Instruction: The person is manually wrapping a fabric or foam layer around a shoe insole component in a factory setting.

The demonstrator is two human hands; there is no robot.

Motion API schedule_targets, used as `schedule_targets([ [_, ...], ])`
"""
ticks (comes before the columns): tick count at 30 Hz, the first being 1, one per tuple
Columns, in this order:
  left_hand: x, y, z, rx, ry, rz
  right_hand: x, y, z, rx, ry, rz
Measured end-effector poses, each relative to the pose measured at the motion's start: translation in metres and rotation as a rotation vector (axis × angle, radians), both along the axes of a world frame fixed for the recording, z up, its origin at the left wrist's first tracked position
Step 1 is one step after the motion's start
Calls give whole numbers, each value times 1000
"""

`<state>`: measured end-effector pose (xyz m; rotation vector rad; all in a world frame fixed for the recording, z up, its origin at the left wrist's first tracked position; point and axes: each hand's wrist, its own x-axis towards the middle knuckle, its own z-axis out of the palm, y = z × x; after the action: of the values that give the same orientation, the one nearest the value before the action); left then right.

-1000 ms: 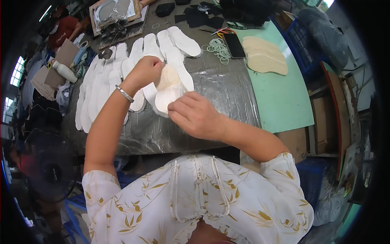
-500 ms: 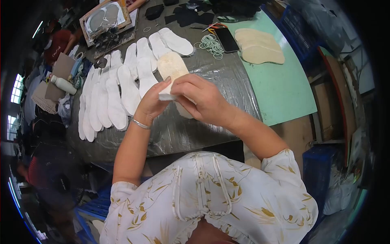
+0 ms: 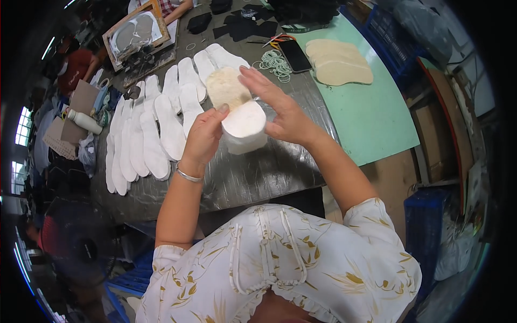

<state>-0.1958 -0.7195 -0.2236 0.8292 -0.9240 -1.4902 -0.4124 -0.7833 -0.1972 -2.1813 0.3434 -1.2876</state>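
Dark, glossy sheeting covers the worktop (image 3: 285, 172), and a pale green board (image 3: 371, 132) lies along its right side with a short stack of cream pieces (image 3: 342, 62) on it. Beside the stack are a black phone (image 3: 295, 56) and a heap of pale green bands (image 3: 273, 65). White insole-shaped pieces (image 3: 153, 141) lie in an overlapping row on the left; beyond them stands a wooden-framed screen (image 3: 137, 33), tilted. Held above the worktop, between the hands, is a cream-and-white insole-shaped piece (image 3: 245, 119). The left hand (image 3: 207, 132) pinches its left edge, thumb on top. The right hand (image 3: 284, 113) is open at its right edge, fingers extended; whether the fingertips touch it, I cannot tell.
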Motion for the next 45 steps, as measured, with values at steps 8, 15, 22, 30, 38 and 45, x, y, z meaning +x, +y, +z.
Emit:
schedule_targets([
  [8, 9, -11, 5, 275, 170, 69, 22, 14, -10, -478, 65, 21],
  [15, 48, -45, -26, 336, 59, 405, 12, 93, -15, -456, 105, 311],
  [22, 11, -21, -15, 353, 188, -42, 13, 54, -2, 245, 135, 214],
  [30, 3, 21, -43, 26, 255, -301, 13, 14, 16, 749, 63, 277],
  [38, -14, 35, -33, -30, 161, -514, 17, 7, 35, 177, 206, 172],
  [45, -16, 37, -13, -57, -74, -582, 18, 1, 34, 59, 148, 25],
])
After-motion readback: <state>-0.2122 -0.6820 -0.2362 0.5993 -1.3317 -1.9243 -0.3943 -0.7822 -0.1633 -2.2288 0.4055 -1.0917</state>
